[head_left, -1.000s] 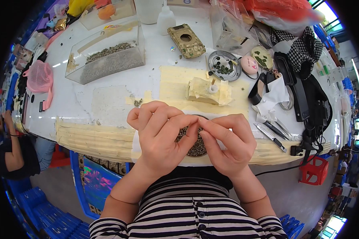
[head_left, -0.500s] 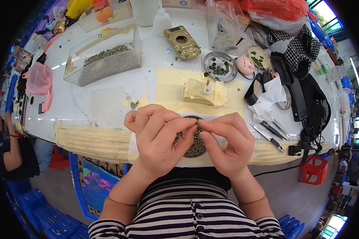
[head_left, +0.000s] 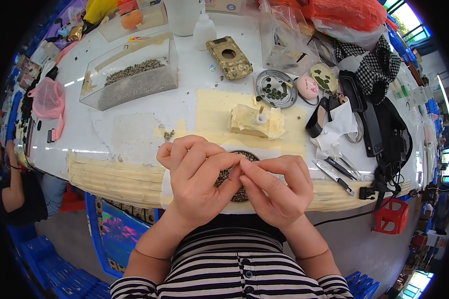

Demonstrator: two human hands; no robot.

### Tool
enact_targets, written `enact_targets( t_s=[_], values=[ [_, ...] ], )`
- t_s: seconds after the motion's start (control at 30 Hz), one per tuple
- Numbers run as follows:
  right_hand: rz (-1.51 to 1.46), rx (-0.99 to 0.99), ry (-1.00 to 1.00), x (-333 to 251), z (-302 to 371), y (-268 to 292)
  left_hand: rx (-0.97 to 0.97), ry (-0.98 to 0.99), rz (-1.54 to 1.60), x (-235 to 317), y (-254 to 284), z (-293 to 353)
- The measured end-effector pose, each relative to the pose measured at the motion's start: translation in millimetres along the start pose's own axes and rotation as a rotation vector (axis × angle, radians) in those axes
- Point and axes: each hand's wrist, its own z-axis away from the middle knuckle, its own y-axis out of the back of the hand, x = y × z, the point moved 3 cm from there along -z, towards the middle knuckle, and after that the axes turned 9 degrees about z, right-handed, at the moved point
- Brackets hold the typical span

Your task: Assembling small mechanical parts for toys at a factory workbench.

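Note:
Over a round dish (head_left: pixel 244 151) filled with tiny grey-brown parts, my two hands meet at the fingertips. Thumb and forefinger of my left hand (head_left: pixel 197 182) are pinched together. My right hand (head_left: pixel 279 192) pinches against it, its fingertips touching the left ones. Whatever sits between them is too small and covered by the fingers to name. Both hands hide much of the dish, which rests on white paper at the table's front edge. Beyond them stands a tape-wrapped block (head_left: pixel 249 122) with a short white tube on top.
A clear bin (head_left: pixel 134 92) of small parts stands at left, near a pink mesh scoop (head_left: pixel 49 99). Farther back lie a camouflage-patterned shell (head_left: pixel 229 57) and a round dish of dark green pieces (head_left: pixel 276 102). A utility knife (head_left: pixel 334 178) and tweezers (head_left: pixel 349 167) lie at right.
My right hand has shifted slightly left, its fingertips now closing over the left ones. A small brownish piece that showed between the fingertips is now covered. The view has tilted slightly.

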Motion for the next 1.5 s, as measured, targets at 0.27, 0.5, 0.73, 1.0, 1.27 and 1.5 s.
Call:
enact_targets(
  t_s=[0.27, 0.5, 0.73, 1.0, 1.27, 1.5],
  values=[
    [-0.096, -0.014, -0.098, 5.1, -2.5, -0.2, 0.007, -0.004, -0.02, 4.6, 3.3, -2.9],
    [-0.231, -0.043, -0.234, 9.7, -2.9, -3.4, -0.02, -0.115, -0.102, 6.9, -0.5, 3.1],
    [-0.319, -0.115, -0.362, 12.7, 1.9, -5.7, -0.021, -0.107, -0.061, 7.4, 0.8, 3.3],
    [-0.486, -0.222, -0.45, 13.8, 2.4, -4.5, -0.012, -0.072, -0.047, 6.3, 1.4, 2.3],
    [-0.231, -0.048, -0.122, 6.0, -4.3, 2.0, -0.033, -0.062, -0.117, 8.6, 0.8, -2.2],
    [-0.215, -0.08, -0.217, 7.2, -3.0, 1.2, 0.011, 0.001, 0.016, 1.6, 1.9, -0.5]
  ],
)
